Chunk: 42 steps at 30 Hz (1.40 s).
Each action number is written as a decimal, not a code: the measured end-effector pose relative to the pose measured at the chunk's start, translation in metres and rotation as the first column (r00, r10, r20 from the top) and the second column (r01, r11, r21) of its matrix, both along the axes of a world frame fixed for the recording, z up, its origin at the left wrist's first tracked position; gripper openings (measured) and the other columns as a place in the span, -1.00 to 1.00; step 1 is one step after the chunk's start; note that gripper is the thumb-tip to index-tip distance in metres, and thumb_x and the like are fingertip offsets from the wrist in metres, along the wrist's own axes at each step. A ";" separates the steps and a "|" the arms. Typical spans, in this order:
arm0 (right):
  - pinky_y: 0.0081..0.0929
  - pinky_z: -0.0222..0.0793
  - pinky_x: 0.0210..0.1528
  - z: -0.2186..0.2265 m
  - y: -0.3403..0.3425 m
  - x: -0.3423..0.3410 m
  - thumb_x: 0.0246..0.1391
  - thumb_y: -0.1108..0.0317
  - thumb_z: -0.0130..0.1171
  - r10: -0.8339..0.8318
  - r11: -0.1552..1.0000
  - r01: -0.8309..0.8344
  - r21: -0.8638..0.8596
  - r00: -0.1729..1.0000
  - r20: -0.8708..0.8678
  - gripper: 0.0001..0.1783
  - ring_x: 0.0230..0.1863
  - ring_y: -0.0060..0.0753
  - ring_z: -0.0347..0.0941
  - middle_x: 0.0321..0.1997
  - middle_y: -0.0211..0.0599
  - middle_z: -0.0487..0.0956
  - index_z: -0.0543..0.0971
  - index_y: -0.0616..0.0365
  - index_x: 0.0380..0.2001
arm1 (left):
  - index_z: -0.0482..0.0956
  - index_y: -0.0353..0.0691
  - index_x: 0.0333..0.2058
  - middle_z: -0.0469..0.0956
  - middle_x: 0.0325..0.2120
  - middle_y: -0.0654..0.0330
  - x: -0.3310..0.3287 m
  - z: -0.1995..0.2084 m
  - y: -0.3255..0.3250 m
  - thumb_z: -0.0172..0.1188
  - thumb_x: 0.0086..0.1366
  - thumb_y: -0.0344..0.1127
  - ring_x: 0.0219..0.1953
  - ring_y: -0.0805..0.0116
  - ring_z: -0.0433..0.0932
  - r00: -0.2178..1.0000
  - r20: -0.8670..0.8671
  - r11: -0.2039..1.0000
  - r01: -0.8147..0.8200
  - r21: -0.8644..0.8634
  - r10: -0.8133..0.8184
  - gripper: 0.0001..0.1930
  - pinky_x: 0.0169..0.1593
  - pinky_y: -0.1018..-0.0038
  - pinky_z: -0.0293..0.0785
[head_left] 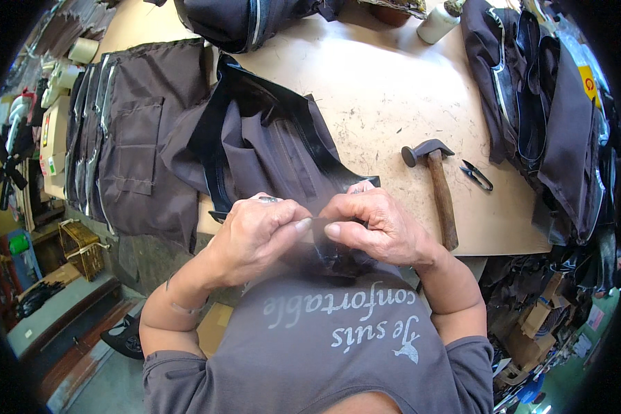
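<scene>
Close in front of my body, both hands pinch the near edge of a dark brown fabric piece, thumbs on top and fingertips a short gap apart. A shiny black band borders this piece, which lies partly folded on the table. My left hand is closed at the edge's left side. My right hand is closed at its right side, beside the band's end. To the right lie a hammer with a wooden handle and small black thread snips. What lies beneath my fingers is partly hidden.
Stacked brown fabric panels with a stitched pocket lie at left. More dark pieces with black trim are piled at right. A dark bundle and a white bottle stand at the far side of the pale table.
</scene>
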State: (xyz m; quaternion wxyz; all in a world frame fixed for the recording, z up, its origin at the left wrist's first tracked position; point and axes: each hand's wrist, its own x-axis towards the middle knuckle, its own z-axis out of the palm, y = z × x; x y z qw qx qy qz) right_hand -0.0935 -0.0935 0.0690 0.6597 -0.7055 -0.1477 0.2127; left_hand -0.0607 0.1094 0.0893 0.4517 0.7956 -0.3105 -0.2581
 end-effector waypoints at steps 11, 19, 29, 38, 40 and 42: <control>-0.46 0.20 -0.34 -0.001 0.011 -0.005 -0.16 0.39 0.13 -0.178 0.960 0.204 -0.194 0.974 0.139 -0.91 -0.62 -0.26 0.36 -0.67 -0.25 0.48 0.50 0.17 -0.53 | 0.48 -0.33 -0.42 0.47 -0.59 0.10 -0.014 -0.019 0.000 0.15 -0.03 -0.50 -0.58 0.21 0.48 0.879 0.477 1.000 -0.012 -0.005 0.013 -0.87 -0.45 0.42 0.38; -0.39 0.40 -0.41 0.001 0.002 0.002 -0.09 0.38 0.15 -0.036 0.974 0.049 -0.222 0.997 0.062 -0.85 -0.44 -0.11 0.52 -0.52 -0.07 0.54 0.49 0.25 -0.46 | 0.50 -0.34 -0.42 0.51 -0.57 0.06 -0.012 -0.019 0.003 0.14 -0.01 -0.50 -0.55 0.18 0.51 0.931 0.365 1.000 -0.020 -0.004 0.020 -0.88 -0.42 0.40 0.40; -0.33 0.36 -0.34 0.005 -0.002 -0.003 -0.11 0.47 0.15 0.005 0.965 0.050 -0.258 0.978 0.207 -0.78 -0.38 -0.12 0.51 -0.43 -0.13 0.55 0.48 0.17 -0.31 | 0.52 -0.29 -0.47 0.52 -0.61 0.12 -0.011 -0.017 0.001 0.23 -0.07 -0.48 -0.60 0.24 0.50 0.952 0.271 0.987 -0.118 -0.111 0.144 -0.87 -0.47 0.47 0.36; -0.41 0.29 -0.40 -0.008 -0.009 -0.007 -0.22 0.55 0.15 0.017 0.975 0.097 -0.200 0.863 0.505 -0.72 -0.45 -0.29 0.45 -0.51 -0.36 0.49 0.51 0.06 -0.33 | 0.47 -0.26 -0.47 0.54 -0.60 0.15 -0.003 -0.033 0.009 0.23 -0.07 -0.52 -0.59 0.30 0.53 0.912 0.409 0.958 0.086 -0.275 0.035 -0.86 -0.47 0.49 0.40; -0.44 0.29 -0.42 -0.010 -0.010 -0.008 -0.23 0.55 0.16 0.014 0.974 0.118 -0.195 0.823 0.569 -0.73 -0.48 -0.32 0.44 -0.53 -0.38 0.48 0.52 0.05 -0.36 | 0.47 -0.28 -0.47 0.53 -0.61 0.14 -0.003 -0.029 0.009 0.21 -0.02 -0.49 -0.58 0.29 0.54 0.968 0.248 0.969 0.042 -0.243 0.020 -0.89 -0.45 0.48 0.42; -0.47 0.27 -0.44 -0.013 -0.010 -0.008 -0.25 0.55 0.17 0.008 0.972 0.138 -0.188 0.786 0.619 -0.75 -0.50 -0.37 0.43 -0.55 -0.39 0.48 0.53 0.05 -0.38 | 0.46 -0.30 -0.49 0.53 -0.61 0.13 -0.003 -0.012 0.006 0.19 0.05 -0.43 -0.57 0.28 0.54 0.995 -0.082 0.985 -0.074 -0.158 0.062 -0.90 -0.42 0.47 0.44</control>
